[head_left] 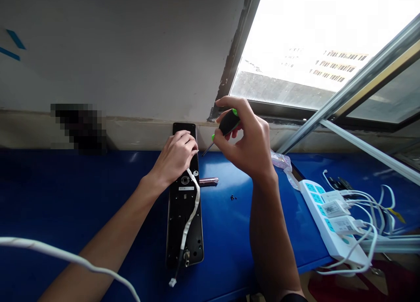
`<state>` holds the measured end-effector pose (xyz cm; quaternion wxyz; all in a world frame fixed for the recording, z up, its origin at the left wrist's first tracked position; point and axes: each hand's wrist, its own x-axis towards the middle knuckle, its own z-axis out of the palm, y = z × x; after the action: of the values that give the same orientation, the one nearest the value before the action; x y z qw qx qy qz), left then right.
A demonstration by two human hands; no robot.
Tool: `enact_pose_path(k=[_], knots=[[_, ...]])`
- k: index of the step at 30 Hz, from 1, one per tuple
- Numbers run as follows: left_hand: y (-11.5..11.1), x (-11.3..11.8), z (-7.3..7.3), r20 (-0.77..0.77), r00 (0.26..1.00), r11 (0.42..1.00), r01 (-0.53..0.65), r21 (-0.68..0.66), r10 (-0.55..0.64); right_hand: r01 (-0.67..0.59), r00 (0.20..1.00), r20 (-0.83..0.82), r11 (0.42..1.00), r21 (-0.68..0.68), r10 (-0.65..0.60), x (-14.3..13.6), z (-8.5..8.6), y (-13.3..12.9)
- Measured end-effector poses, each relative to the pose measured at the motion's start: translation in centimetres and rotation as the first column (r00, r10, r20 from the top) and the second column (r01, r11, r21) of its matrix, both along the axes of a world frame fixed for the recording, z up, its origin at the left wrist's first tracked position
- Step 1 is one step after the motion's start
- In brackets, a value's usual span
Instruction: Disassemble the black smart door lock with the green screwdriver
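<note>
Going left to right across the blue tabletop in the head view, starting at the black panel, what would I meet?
Black panel, dark reddish tube, tiny dark pieces, right forearm, white power strip. Left out for overlap: left hand over the panel, screwdriver in the right hand.

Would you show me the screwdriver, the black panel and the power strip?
Screwdriver (229,123): head view, on its dark handle.
Black panel (177,208): head view, on its lower half.
Power strip (322,221): head view, on its white casing.
</note>
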<state>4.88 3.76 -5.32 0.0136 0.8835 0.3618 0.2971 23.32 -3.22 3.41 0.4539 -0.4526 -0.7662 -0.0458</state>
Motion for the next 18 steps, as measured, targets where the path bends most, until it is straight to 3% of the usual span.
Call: enact_pose_path(k=[6,8,11,14,18], knots=[[-1.2,0.6,1.3,0.089,0.989,0.993,0.116,-0.007,-0.115,0.021,0.999,0.032,0.999,-0.037,-0.019,1.2,0.7,-0.5],[-1.8,1.2,1.5,0.115,0.981,0.984,0.164,-0.063,-0.156,0.030,0.997,0.068,0.998,-0.058,-0.026,2.2,0.9,-0.9],[-2.9,2.1,1.6,0.110,0.976,0.958,0.206,-0.201,-0.187,0.027,0.990,0.141,0.981,-0.192,0.000,3.9,1.4,-1.7],[-3.7,2.8,1.4,0.109,0.972,0.914,0.231,-0.333,-0.206,0.051,0.981,0.194,0.920,-0.387,0.028,5.7,1.9,-2.9],[-4.1,3.9,1.2,0.117,0.963,0.872,0.268,-0.410,-0.241,0.122,0.975,0.224,0.817,-0.564,0.009,7.6,2.3,-4.3]])
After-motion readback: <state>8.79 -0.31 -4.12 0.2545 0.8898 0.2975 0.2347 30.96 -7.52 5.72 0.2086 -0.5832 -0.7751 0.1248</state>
